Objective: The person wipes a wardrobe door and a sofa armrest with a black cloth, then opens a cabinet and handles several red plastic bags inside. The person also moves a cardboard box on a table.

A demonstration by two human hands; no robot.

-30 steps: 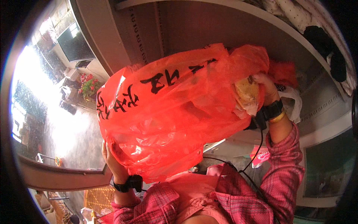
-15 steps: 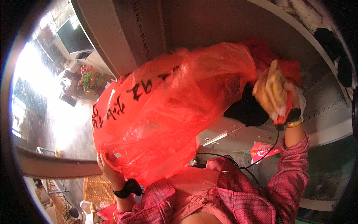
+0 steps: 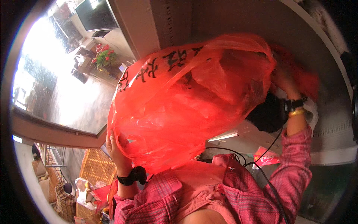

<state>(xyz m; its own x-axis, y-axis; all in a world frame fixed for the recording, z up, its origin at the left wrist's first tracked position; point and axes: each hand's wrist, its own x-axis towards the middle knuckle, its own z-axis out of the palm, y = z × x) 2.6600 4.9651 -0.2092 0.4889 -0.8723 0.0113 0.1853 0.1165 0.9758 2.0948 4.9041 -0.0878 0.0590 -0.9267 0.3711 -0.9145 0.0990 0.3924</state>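
A big translucent red plastic bag (image 3: 167, 123) with dark handwriting spreads across the middle, puffed out and wrinkled. At its lower left, my left hand (image 3: 116, 151) is closed on the bag's edge. My right hand (image 3: 284, 80) is at the bag's right-hand mouth, its fingers hidden by the red film. I cannot make out what, if anything, it holds. Just below that hand hangs a black cloth-like thing (image 3: 265, 114). Darker red material (image 3: 304, 80) lies behind the hand, and a whitish strip (image 3: 312, 110) shows by my wrist.
A brown frame (image 3: 56, 132) runs along the left, with a bright room beyond it. There, a red-flowered plant (image 3: 104, 58) stands below a dark screen (image 3: 96, 15). Woven matting (image 3: 96, 168) lies lower left. A black cable (image 3: 266, 171) crosses near my right arm, beside a red packet (image 3: 266, 158).
My right hand has shifted to the bag's mouth, and the yellowish item seen in it before is out of sight. The bag's right end has moved right and shows more bulk inside.
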